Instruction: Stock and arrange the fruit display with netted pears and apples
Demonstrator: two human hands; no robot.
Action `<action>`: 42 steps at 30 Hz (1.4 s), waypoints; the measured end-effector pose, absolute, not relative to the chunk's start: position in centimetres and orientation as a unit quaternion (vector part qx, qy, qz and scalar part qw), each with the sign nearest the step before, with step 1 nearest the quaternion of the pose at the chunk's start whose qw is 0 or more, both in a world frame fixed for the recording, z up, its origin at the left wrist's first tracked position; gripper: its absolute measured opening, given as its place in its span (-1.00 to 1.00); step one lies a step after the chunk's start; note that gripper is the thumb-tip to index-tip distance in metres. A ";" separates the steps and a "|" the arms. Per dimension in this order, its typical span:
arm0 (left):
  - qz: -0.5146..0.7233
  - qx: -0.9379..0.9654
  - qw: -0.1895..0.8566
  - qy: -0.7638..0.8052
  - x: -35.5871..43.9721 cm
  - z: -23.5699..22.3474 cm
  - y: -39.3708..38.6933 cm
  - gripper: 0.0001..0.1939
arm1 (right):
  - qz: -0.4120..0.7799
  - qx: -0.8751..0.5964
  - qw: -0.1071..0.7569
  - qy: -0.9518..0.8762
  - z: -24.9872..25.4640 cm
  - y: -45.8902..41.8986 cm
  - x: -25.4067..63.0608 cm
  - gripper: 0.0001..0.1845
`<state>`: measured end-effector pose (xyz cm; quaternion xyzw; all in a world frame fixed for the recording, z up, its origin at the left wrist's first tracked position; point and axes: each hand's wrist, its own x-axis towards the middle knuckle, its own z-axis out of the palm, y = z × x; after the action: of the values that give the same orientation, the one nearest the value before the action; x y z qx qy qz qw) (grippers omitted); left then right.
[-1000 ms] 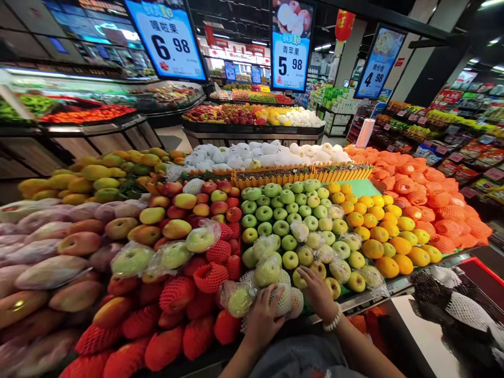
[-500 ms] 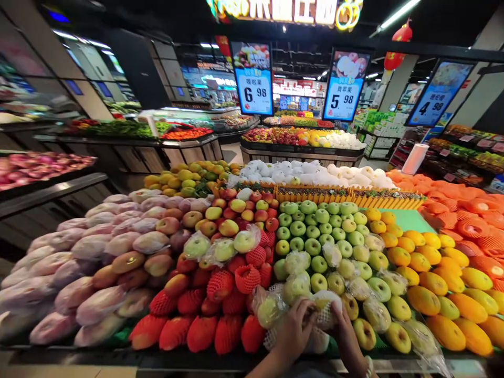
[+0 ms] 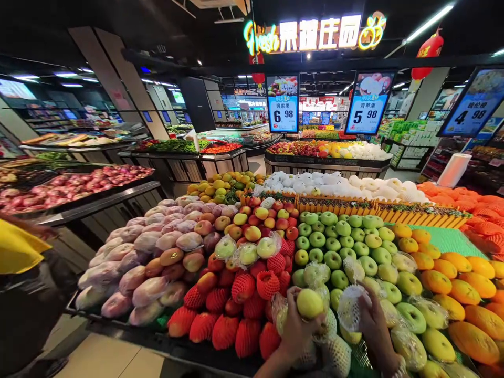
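In the head view, two bare hands work above piled fruit. The left hand [image 3: 297,326] has its fingers curled around one round, yellow-green apple [image 3: 310,303], held up over the near edge of the display, between the red fruit and the green apples. The right hand [image 3: 372,321], just beside it, grips one white foam-mesh sleeve [image 3: 349,307].

Three pale-green apples in clear plastic [image 3: 248,254] lie in a row on the red fruit in red foam mesh [image 3: 243,287]. The glossy green apples [image 3: 333,259] and oblong orange fruit [image 3: 472,334] overlap too much to count.

The table [image 3: 114,332] has a dark rim, with a bare patch of green lining [image 3: 449,241] at the right, beside low orange picket-style edging [image 3: 423,217].

Three large price screens [image 3: 282,105] and one lit sign [image 3: 321,32] hang overhead. One person in yellow and dark clothing [image 3: 21,247] stands at the left edge, on beige floor tiles [image 3: 102,354].
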<state>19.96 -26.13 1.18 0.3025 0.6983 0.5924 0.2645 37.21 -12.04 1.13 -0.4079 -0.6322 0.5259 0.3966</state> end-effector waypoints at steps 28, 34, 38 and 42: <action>0.470 0.449 0.283 0.705 16.8 2.5 -28.5 -0.53 | 0.733 -0.428 0.343 -0.402 -0.2 -13.5 39.9 -0.23; 0.519 0.355 0.195 0.752 12.1 0.9 -31.8 -0.42 | 0.472 -0.536 0.390 -0.582 2.3 1.4 40.5 -0.39; 0.532 0.316 0.161 0.769 11.4 0.1 -33.0 -0.41 | 0.365 -0.559 0.372 -0.645 2.8 9.3 38.5 -0.29; 0.532 0.330 0.160 0.763 11.5 0.1 -32.9 -0.46 | 0.286 -0.547 0.342 -0.708 1.3 11.9 36.2 -0.29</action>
<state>11.45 -32.93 0.14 0.3300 0.7631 0.5322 0.1599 36.23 11.90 1.29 -0.5473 -0.7082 0.2862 0.3421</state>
